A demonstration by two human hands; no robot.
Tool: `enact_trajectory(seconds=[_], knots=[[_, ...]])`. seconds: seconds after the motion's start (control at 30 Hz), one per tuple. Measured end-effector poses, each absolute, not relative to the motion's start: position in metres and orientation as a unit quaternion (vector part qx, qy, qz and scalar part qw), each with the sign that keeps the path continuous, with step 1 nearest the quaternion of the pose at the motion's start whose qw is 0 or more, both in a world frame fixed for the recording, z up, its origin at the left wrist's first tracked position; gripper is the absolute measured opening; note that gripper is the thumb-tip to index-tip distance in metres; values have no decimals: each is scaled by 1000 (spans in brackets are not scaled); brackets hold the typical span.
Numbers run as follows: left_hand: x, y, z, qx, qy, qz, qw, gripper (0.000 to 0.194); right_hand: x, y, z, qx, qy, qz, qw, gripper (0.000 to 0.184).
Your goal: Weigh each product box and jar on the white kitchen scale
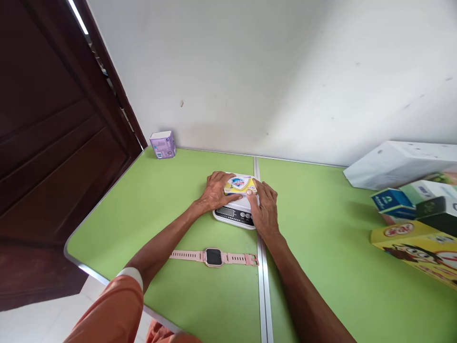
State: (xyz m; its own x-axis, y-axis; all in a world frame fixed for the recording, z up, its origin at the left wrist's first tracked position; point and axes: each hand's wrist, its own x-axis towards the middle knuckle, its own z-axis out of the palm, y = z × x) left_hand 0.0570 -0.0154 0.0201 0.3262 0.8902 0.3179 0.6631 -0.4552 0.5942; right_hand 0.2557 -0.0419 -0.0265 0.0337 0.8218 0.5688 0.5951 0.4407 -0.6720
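A: Entry one, the grasp?

B: Left hand (215, 189): clamping the left end of a yellow-and-white box (240, 183), thumb lying along its front. Right hand (265, 207): clamping the right end, thumb pressing at the front corner.

A: Entry two, location?

B: Box: sitting between both hands over the back part of a scale (233, 220), printed face showing upward. Whether the platform (238, 203) is bearing its weight, nobody is able to tell from here.

A: Handling note?

B: Sound practice, in judgement: both hands holding the box level and centred, pressing evenly from each end, no fingers leaning on the platform. The right hand is lying close beside the buttons (245, 215); clearance there is worth watching.

A: Surrounding stock?

B: Pink-strapped watch (213, 257), lying nearer the wearer on the green worktop (210, 295). Purple packet (163, 145), standing at the far left corner. Yellow carton (414, 243), standing well apart at right.
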Motion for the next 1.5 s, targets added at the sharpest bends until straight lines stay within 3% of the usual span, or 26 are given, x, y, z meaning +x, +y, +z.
enact_trajectory(seconds=[0.33, 0.5, 0.7, 1.0, 1.27, 1.5], knots=[[11, -15, 45, 774, 475, 337, 247, 71, 227, -47, 13, -480, -733, 99, 471, 58], [-71, -24, 53, 722, 505, 387, 273, 73, 158, -27, 24, -416, -786, 138, 435, 59], [-166, -37, 26, 639, 586, 406, 290, 70, 49, -6, -3, -402, -816, 241, 339, 59], [-228, 2, 3, 663, 652, 333, 157, 68, -15, 20, -15, -423, -836, 239, 254, 63], [-237, 42, 1, 616, 682, 369, 140, 81, -22, 28, -12, -412, -865, 188, 216, 61], [-228, 52, 11, 570, 708, 404, 102, 69, -19, 19, 4, -391, -884, 170, 191, 51]])
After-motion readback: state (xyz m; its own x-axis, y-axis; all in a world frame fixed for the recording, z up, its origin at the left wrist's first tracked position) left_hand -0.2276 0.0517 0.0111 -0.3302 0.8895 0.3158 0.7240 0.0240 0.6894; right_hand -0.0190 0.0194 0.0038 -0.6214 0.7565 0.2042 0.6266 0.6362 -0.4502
